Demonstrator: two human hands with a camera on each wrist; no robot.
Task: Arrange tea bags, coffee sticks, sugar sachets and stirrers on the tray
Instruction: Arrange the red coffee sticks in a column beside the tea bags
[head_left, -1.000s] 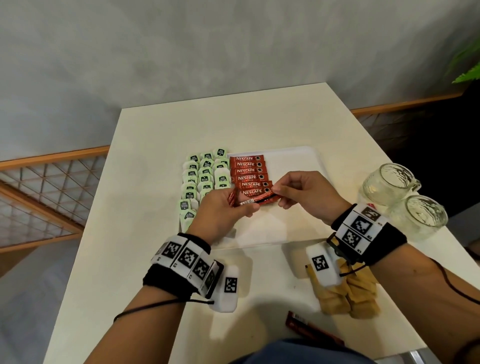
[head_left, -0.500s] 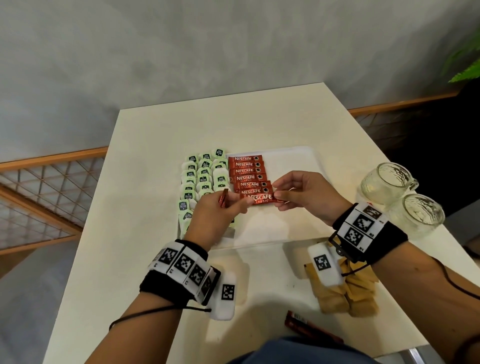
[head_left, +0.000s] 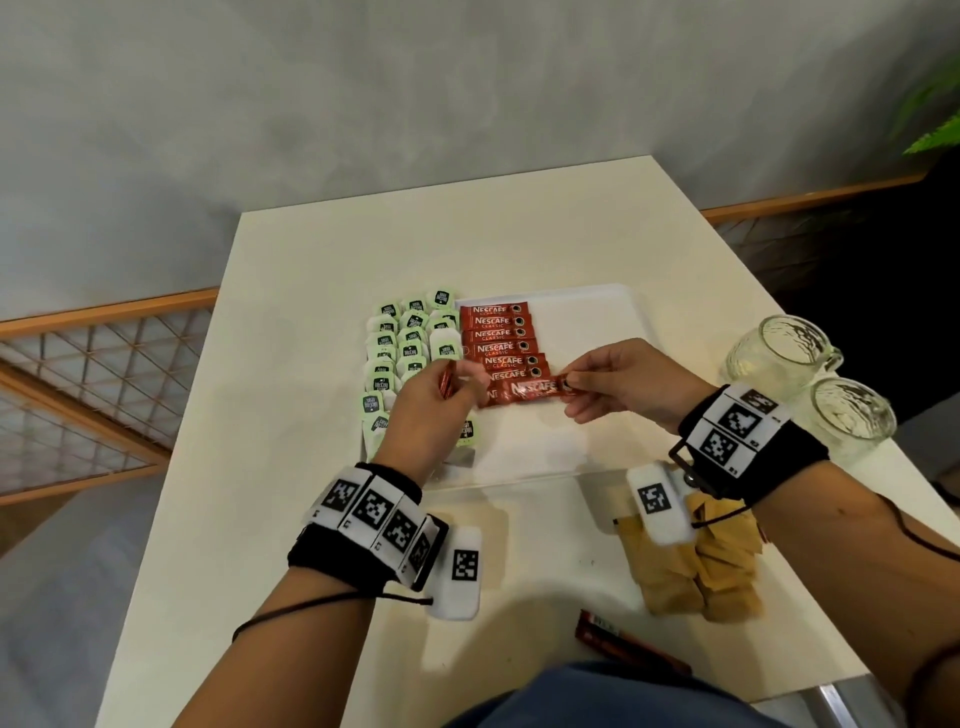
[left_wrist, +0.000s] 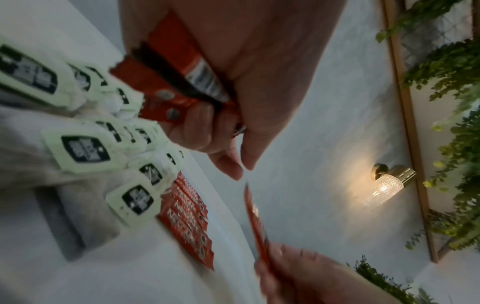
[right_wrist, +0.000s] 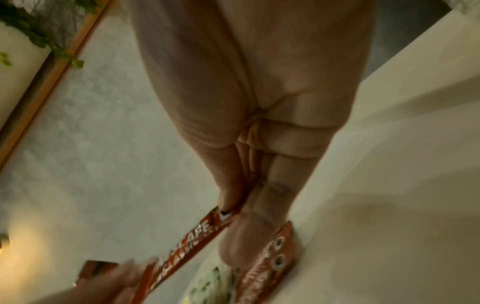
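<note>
A white tray (head_left: 602, 317) holds rows of green tea bags (head_left: 410, 338) on its left and a column of red coffee sticks (head_left: 501, 338) beside them. My right hand (head_left: 613, 384) pinches the right end of one more coffee stick (head_left: 535, 389), level just over the near end of that column; the right wrist view shows the pinch on the stick (right_wrist: 192, 236). Left of it, my left hand (head_left: 441, 405) grips a small bundle of coffee sticks (left_wrist: 176, 67) upright over the tea bags. Brown sugar sachets (head_left: 696, 571) lie piled on the table under my right wrist.
Two glass mugs (head_left: 779, 353) (head_left: 852, 415) stand at the table's right edge, close to my right forearm. A dark red packet (head_left: 623, 644) lies at the table's front edge. The tray's right half is bare. A wooden railing runs on the left.
My right hand drew one coffee stick out of the left hand's bundle and brought it down flat at the near end of the column. The left hand drew back leftward with the bundle.
</note>
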